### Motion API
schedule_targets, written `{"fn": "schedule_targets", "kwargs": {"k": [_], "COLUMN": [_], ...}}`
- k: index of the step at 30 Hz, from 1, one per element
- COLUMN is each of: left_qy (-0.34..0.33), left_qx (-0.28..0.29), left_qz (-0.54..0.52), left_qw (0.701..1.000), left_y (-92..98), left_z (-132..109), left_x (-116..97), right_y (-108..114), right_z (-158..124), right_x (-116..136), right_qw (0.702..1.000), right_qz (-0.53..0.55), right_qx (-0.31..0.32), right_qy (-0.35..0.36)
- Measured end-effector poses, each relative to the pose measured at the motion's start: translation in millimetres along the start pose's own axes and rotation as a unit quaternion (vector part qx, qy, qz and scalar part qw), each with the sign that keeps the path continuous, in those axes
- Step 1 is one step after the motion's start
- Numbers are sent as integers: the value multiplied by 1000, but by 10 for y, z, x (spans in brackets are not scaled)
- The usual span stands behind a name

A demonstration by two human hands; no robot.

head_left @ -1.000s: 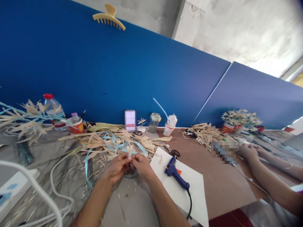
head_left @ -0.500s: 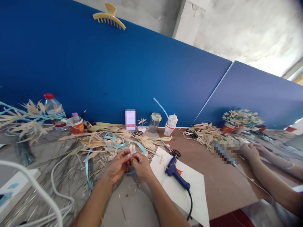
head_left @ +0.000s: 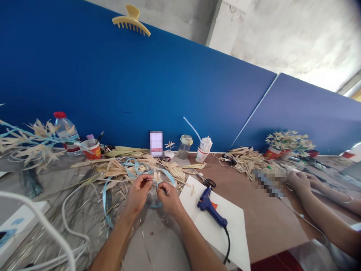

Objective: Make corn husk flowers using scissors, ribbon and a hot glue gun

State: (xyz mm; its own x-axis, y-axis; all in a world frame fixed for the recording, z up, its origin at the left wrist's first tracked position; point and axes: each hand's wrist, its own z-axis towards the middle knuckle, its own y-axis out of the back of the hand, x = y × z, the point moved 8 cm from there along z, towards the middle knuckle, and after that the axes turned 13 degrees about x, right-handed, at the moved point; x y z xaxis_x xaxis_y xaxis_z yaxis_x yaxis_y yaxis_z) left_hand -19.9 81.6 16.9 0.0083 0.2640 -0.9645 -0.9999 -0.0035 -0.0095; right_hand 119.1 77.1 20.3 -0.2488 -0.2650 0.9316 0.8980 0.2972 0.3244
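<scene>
My right hand (head_left: 169,196) is closed in a pinch at the base of a small pale flower of dried husk (head_left: 156,176), whose petals point up. Left of the flower, my left hand (head_left: 139,192) is closed too, thumb and fingertips together; what they pinch is too small to make out. Light blue ribbon (head_left: 105,205) hangs in a loop left of my hands, and more of it curls behind and beneath them. Dried husk strips (head_left: 115,165) lie heaped behind my hands.
At right, a blue glue gun (head_left: 211,209) lies on a white board (head_left: 231,226), with black-handled scissors (head_left: 209,183) behind. A phone (head_left: 156,145), jar (head_left: 185,146) and paper cup (head_left: 202,155) stand along the blue partition (head_left: 169,86). Another person's hands (head_left: 299,180) are far right. White cable (head_left: 45,222) loops at left.
My left hand has drawn slightly left, off the flower, and its fingers have closed into a tighter pinch. The right hand stays at the flower's base.
</scene>
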Motion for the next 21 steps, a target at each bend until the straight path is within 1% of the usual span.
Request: {"fn": "schedule_targets", "kwargs": {"k": [3,6,8,10,13,15,16,18,20,21], "left_qy": [-66,-143,-164,-172,-157,-119,-94,-50,-24,-17], "left_qx": [11,19,22,29,39,43,41,32,17,10], "left_qz": [74,130,146,150,138,104,68,-36,-140,-171], "left_qw": [995,981,975,973,977,987,992,998,990,985], "left_y": [-34,-84,-107,-129,-155,-155,-143,-104,-55,-28], "left_z": [-16,-53,-69,-78,-87,-80,-74,-57,-34,-20], "left_x": [-136,-277,-311,-311,-271,-203,-158,-66,5,29], "right_y": [22,8,-8,-14,-6,0,4,5,-21,-45], "right_z": [17,37,45,48,47,47,46,44,41,39], "right_x": [-51,-143,-195,-221,-221,-211,-206,-198,-182,-167], "right_qw": [998,990,984,981,981,981,981,981,978,977], "right_qz": [68,141,174,190,192,190,189,194,205,210], "right_qx": [-10,-9,-7,-8,-11,-10,-9,-3,18,35], "right_qy": [-11,-30,-41,-43,-37,-33,-31,-28,-26,-24]}}
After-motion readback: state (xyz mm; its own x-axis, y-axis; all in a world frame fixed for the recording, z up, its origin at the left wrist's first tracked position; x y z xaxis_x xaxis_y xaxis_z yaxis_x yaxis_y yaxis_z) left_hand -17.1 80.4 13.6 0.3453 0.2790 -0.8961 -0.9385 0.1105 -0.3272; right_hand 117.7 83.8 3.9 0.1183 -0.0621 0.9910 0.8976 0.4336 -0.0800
